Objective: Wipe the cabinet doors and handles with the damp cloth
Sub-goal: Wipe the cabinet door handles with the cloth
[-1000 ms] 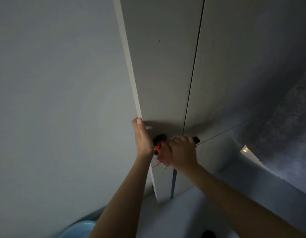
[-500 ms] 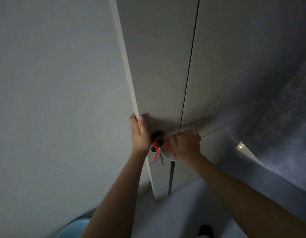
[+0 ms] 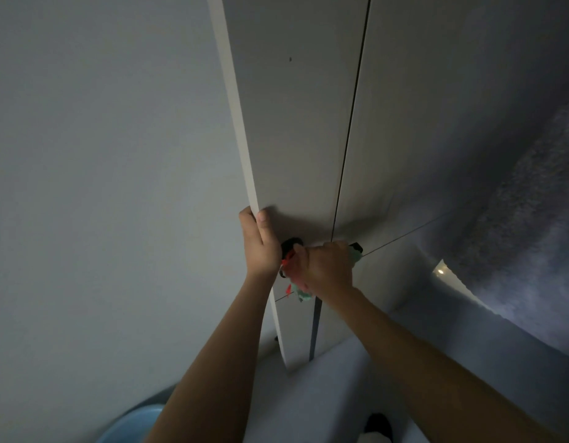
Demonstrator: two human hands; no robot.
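Right hand (image 3: 327,270) lower — handle (image 3: 291,243) half-hidden

A: Lighting?
B: Dim overall, grey-blue cast, low contrast. One small bright spot (image 3: 440,271) at lower right, only clear light source in view.
A: Shadows?
B: Soft dark patch on the cabinet door (image 3: 296,139) just above the left hand (image 3: 259,247) and right hand (image 3: 327,266). The right side falls off into heavy shade.
A: Glare?
B: Just that spot, slightly blown out.
A: Sharpness?
B: Hands reasonably sharp, forearms softer near the bottom edge. The textured surface (image 3: 526,199) at right looks grainy, noisy. The cloth (image 3: 304,292) is smeared; detail is hard to read.
A: Distortion?
B: Wide-angle; door edges converge and bend, corners stretched.
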